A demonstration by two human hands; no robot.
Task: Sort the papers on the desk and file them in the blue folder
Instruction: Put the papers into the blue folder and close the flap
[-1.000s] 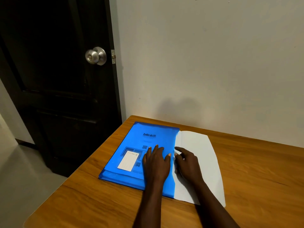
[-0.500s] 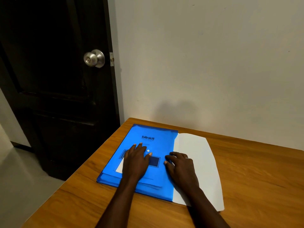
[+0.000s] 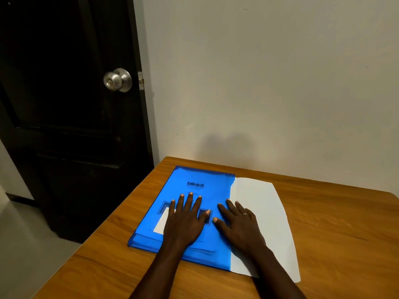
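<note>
Head view: still pressing the translucent blue plastic folder (image 3: 207, 180) flat on the brown wooden desk (image 3: 334, 223) with left hand (image 3: 185, 223), fingers splayed wide, gripping nothing. Same with right hand (image 3: 239, 229), flattened more than before, straddling folder edge and protruding white paper sheet (image 3: 263, 201).

Tabletop (image 3: 334, 223): wood-grain surface, warm brown, was smooth with a low sheen. Blue folder (image 3: 200, 178) was thin translucent plastic, smooth and slightly glossy; printed papers (image 3: 160, 221) inside showed through the cover. White sheet (image 3: 259, 201) at its right edge was plain matt paper, uncreased. Door (image 3: 64, 104) was dark panelled wood with a dull varnish gloss. Door knob (image 3: 117, 79) was brushed metal, satin finish. Wall (image 3: 259, 83) was painted, matt, faintly marked. Floor (image 3: 32, 244) appeared pale and smooth; its material could not be determined.
</note>
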